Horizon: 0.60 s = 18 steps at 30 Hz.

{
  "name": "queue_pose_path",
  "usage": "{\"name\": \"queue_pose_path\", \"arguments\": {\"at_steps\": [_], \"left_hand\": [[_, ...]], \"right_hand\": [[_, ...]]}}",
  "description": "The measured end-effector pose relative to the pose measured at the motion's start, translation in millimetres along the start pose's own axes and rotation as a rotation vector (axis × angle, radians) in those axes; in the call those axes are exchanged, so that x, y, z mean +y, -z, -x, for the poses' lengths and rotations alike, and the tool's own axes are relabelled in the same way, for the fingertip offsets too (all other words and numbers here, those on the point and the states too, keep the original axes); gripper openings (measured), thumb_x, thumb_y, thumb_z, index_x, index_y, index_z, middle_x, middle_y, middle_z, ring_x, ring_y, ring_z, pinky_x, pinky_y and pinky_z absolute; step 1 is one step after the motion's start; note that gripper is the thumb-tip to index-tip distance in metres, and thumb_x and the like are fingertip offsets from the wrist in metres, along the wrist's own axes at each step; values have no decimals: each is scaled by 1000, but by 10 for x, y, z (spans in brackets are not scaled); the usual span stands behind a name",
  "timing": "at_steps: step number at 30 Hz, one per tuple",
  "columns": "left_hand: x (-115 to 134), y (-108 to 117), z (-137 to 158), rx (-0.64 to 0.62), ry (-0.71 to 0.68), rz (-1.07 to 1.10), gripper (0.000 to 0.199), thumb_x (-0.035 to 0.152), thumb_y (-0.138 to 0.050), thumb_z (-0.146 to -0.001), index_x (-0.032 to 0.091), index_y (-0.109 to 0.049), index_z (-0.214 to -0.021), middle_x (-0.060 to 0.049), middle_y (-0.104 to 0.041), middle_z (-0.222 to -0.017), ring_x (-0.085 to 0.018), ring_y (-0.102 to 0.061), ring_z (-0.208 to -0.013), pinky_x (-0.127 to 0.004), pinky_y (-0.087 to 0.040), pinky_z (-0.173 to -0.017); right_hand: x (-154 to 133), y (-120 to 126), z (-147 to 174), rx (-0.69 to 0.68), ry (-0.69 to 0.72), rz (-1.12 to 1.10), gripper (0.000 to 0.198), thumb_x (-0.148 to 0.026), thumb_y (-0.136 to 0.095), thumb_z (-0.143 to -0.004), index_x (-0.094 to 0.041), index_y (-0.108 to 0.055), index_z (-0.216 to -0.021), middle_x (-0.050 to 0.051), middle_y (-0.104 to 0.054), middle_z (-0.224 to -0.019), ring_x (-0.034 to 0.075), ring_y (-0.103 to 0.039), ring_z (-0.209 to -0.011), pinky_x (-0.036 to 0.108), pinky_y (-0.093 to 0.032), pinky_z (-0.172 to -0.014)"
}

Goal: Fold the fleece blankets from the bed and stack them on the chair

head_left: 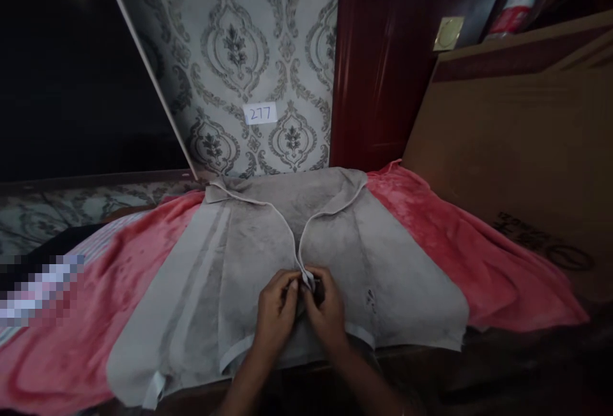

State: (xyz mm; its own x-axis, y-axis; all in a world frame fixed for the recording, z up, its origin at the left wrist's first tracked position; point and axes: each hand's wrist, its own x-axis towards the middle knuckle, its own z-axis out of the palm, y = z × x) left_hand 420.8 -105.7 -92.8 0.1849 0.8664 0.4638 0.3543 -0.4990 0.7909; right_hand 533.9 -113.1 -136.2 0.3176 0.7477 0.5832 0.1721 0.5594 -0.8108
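A grey towel (258,237) with pale edging lies spread before me, its left and right sides folded inward. My left hand (276,304) is closed in a pinch on the towel's edge near the middle. Beside it, my right hand (326,307) pinches the neighbouring edge, and the fingertips of both hands almost meet. A small bunched bit of the edging (308,279) shows between them. Behind the hands, the two folded edges spread apart in a V toward the wall. A white label (154,390) hangs at the towel's lower left corner, and a small dark motif (370,300) is on its right part.
Pink plush cloth (479,256) lies under the towel and shows on both sides. A large cardboard box (517,148) stands at the right, with a plastic bottle (520,4) above it. A dark screen (81,78) is at the left. Patterned wallpaper (234,46) covers the back.
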Motion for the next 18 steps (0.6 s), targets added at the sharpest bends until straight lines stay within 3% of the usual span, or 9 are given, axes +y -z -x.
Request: {"name": "queue_pose_path", "arguments": {"at_steps": [2, 4, 7, 9, 11, 14, 18], "left_hand": [[-64, 44, -121, -15, -95, -94, 23, 22, -47, -92, 21, -69, -99, -7, -69, -102, -20, -66, -98, -33, -54, -85], [-113, 119, -311, -59, -191, -215, 37, 11, -45, -87, 22, -65, -116, -9, -65, -120, -21, -60, -115, -36, -50, -97], [-113, 240, -709, -279, -327, -426, 57, 0, -40, -80, 23, -59, -129, -9, -56, -138, -22, -52, -128, -41, -43, -108], [-35, 286, -1013, -456, -403, -581, 51, 0, -40, -80, 23, -64, -119, -8, -61, -131, -23, -56, -118, -40, -46, -102], [98, 288, -1307, -565, -471, -727, 40, 2, -42, -82, 22, -67, -108, -8, -66, -117, -23, -59, -104, -38, -49, -92], [300, 199, -1645, -562, -558, -860, 28, 8, -45, -87, 21, -69, -95, -8, -67, -105, -24, -58, -95, -38, -48, -85], [290, -86, -1825, -515, -616, -692, 22, 11, -51, -85, 21, -70, -91, -9, -68, -114, -26, -58, -105, -40, -46, -92]], "right_hand": [[-3, 7, -48, 16, -58, -14, 17, -23, -54, -89, -21, -66, -102, 2, -68, -91, 17, -64, -85, 27, -51, -77], [-67, 36, -101, 12, -93, -40, 17, -25, -55, -90, -21, -67, -100, 2, -68, -88, 17, -63, -81, 26, -50, -73], [-279, 159, -180, 4, -79, -58, 17, -27, -56, -89, -21, -69, -98, 1, -67, -84, 16, -63, -77, 24, -49, -69], [-473, 322, -226, 15, -43, -36, 15, -27, -58, -88, -21, -70, -95, 1, -67, -81, 15, -63, -73, 23, -49, -66], [-675, 559, -253, 42, -11, 12, 14, -27, -60, -88, -22, -71, -94, 0, -67, -80, 15, -63, -71, 22, -49, -64], [-930, 1022, -221, 134, 10, 114, 12, -30, -64, -87, -23, -72, -93, 1, -68, -81, 16, -65, -72, 21, -51, -64], [-1115, 1684, -10, 315, -39, 255, 18, -38, -71, -84, -23, -73, -93, 4, -70, -85, 19, -67, -73, 22, -53, -62]]}}
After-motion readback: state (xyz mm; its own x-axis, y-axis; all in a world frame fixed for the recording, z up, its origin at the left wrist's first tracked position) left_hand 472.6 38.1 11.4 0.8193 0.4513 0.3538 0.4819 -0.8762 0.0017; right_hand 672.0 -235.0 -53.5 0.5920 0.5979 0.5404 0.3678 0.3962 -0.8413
